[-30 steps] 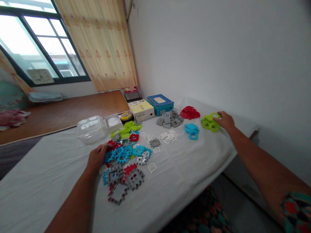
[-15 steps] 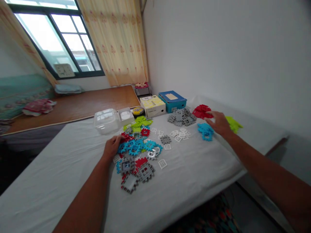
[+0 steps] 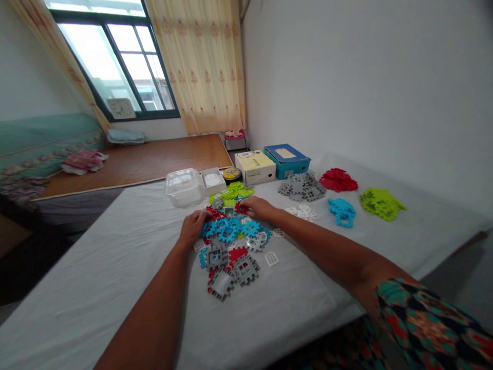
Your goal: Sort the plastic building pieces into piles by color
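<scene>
A mixed heap of plastic interlocking tiles lies before me, with blue tiles (image 3: 227, 229) in its middle and grey window tiles (image 3: 246, 269) at the near end. My left hand (image 3: 192, 227) is at the heap's left edge, fingers bent together on red tiles (image 3: 215, 212). Reaching in from the right, my right hand (image 3: 260, 208) pinches a red tile (image 3: 242, 207) at the heap's upper right. Lime-green tiles (image 3: 234, 192) lie just beyond both hands. Small white window frames (image 3: 271, 258) are scattered to the right, some partly behind my right forearm.
Sorted piles stand to the right: grey (image 3: 302, 187), red (image 3: 339, 180), blue (image 3: 342, 212) and lime green (image 3: 381, 203). Along the back are a clear plastic container (image 3: 184, 187), a white box (image 3: 213, 181), a round black tin (image 3: 232, 175), a yellow box (image 3: 254, 167) and a blue box (image 3: 287, 160).
My right hand has moved left from the sorted red pile to the mixed heap and taken hold of a red tile. My left hand stays at the heap's left edge. The view has shifted.
</scene>
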Action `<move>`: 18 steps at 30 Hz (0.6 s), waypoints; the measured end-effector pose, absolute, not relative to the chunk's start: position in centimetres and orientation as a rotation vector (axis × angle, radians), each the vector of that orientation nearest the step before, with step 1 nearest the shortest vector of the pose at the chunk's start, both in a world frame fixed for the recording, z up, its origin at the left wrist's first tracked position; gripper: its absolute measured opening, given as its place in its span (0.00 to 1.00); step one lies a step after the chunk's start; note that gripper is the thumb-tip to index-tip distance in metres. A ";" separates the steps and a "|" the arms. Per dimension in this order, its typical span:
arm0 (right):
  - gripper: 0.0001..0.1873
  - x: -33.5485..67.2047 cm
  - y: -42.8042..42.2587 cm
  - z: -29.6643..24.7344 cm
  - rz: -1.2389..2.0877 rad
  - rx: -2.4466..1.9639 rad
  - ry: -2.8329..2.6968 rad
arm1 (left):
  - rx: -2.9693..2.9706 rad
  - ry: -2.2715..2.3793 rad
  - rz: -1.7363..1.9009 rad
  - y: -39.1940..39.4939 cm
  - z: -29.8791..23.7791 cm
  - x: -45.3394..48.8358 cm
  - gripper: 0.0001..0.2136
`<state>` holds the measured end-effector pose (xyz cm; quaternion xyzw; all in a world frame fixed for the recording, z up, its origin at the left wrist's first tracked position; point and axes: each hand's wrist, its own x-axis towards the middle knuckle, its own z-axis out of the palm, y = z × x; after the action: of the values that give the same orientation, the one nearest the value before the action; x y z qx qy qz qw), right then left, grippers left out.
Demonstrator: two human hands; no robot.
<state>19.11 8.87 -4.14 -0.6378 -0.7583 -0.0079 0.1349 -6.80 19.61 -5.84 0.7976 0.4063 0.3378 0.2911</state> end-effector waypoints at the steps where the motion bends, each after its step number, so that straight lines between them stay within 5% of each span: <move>1: 0.20 19.2 8.8 -4.0 -0.046 -1.850 -2.225 | 2.124 1.082 0.902 19.6 -5.8 -6.8 0.22; 10: 0.14 21.8 4.7 -1.7 -0.333 -1.901 -1.933 | 2.079 1.107 0.879 19.6 -5.5 -7.0 0.23; 18: 0.16 38.4 -2.4 -0.6 -0.216 -2.019 -1.223 | 2.089 1.129 0.886 19.3 -4.8 -6.9 0.23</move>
<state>38.37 -2.36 -0.58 -0.7892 -0.4782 -0.0843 0.3760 -6.94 19.34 -4.82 0.7866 0.4252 0.3335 0.2989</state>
